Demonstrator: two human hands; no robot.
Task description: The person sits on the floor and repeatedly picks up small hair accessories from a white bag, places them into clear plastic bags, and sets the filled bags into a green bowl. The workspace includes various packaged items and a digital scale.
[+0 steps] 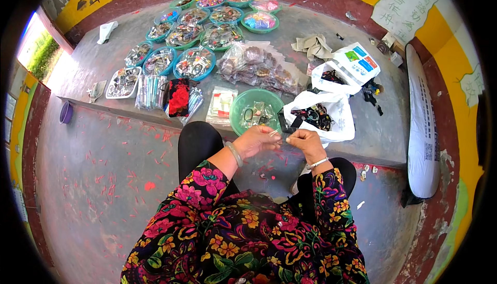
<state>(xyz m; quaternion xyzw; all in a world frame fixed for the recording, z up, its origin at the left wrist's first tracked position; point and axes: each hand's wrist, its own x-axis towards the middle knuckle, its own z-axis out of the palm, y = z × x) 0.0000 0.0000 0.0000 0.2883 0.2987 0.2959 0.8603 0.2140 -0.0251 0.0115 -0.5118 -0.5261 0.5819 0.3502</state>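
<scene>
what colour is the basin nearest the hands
Green; the basin shows best in the head view, the only one.

The person wears a black top [248,245] printed densely with flowers: large magenta-pink blooms, smaller golden-yellow ones, green leaves and curling stems with touches of purple and orange. The same pattern runs down the left sleeve [204,185] and the right sleeve [336,201]. Behind the bare left hand [254,141], a thick, rounded, pale bangle [233,154] circles the wrist; behind the bare right hand [307,144] sits a thinner, silvery-white bangle [317,163]. Plain black legwear [198,141] covers both knees, on the far side of the top.
</scene>
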